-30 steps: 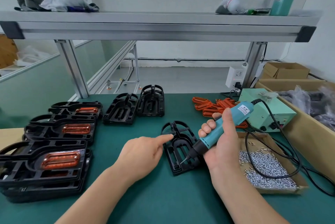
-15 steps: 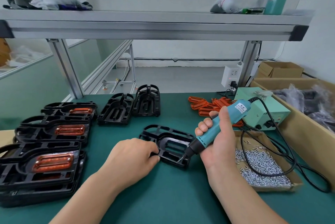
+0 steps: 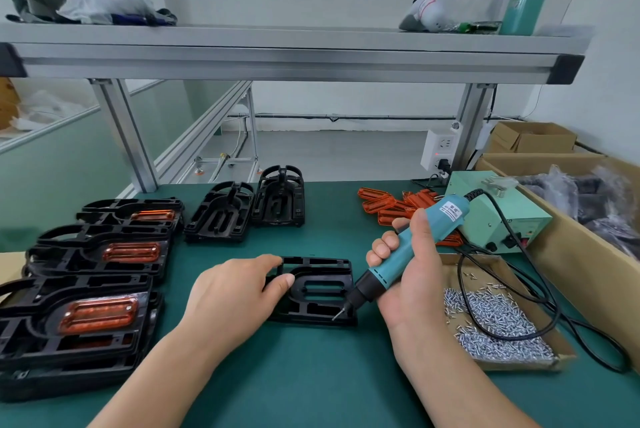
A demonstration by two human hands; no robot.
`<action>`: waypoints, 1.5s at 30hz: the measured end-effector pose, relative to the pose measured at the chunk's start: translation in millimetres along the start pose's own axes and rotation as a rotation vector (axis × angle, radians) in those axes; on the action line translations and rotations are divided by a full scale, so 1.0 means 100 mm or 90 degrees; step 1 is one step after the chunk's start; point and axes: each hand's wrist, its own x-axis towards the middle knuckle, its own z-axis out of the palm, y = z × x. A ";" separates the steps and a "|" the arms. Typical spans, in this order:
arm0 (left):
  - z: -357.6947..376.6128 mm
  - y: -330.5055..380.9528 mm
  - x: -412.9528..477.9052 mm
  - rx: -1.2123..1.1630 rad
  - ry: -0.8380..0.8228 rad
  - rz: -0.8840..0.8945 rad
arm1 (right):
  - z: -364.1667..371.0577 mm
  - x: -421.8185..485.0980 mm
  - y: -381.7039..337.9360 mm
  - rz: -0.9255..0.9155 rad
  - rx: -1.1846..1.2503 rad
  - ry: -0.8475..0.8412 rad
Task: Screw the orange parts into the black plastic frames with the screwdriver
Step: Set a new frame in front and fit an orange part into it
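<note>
Pinching black frame [image 3: 329, 270] with left hand [image 3: 235, 296], clutching screwdriver [image 3: 405, 254] beside it in right hand [image 3: 415, 292]; best pressed flat before seating orange part [image 3: 391, 207].

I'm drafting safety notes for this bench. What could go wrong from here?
The bit of the screwdriver points at the near right corner of the black frame, which the left hand holds only at its left end, so the frame may pivot or slip under pressure. The cord loops across the tray of screws, so a tug by the right hand might scatter them.
</note>
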 end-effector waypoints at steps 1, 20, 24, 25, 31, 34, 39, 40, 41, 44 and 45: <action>0.01 0.00 0.01 0.000 -0.006 -0.001 | 0.00 0.00 0.00 0.002 0.001 0.001; -0.11 0.09 -0.07 0.038 -0.013 -0.002 | -0.01 0.01 0.00 -0.003 0.001 0.001; -0.15 0.11 -0.06 0.057 -0.024 -0.007 | -0.01 0.03 0.01 -0.008 -0.001 -0.002; -0.16 0.11 -0.06 0.062 -0.030 -0.008 | -0.01 0.03 0.01 -0.009 -0.001 -0.003; -0.26 0.13 -0.10 0.046 -0.068 -0.022 | -0.02 0.05 0.01 -0.005 0.003 -0.003; -0.26 0.15 -0.08 -0.051 -0.065 -0.056 | -0.02 0.05 0.01 -0.003 0.008 -0.005; -0.23 0.12 0.00 -0.648 -0.067 -0.203 | -0.02 0.05 0.01 0.008 0.019 -0.009; -0.25 0.13 0.01 -0.789 -0.089 -0.240 | -0.02 0.05 0.01 0.009 0.020 -0.009; -0.29 0.13 0.02 -0.919 -0.114 -0.269 | -0.03 0.05 0.00 0.010 0.019 -0.007; -0.36 0.13 0.06 -1.197 -0.209 -0.318 | -0.04 0.06 0.00 0.011 0.022 -0.008; -0.37 0.12 0.06 -1.257 -0.231 -0.328 | -0.05 0.06 0.00 0.010 0.022 -0.008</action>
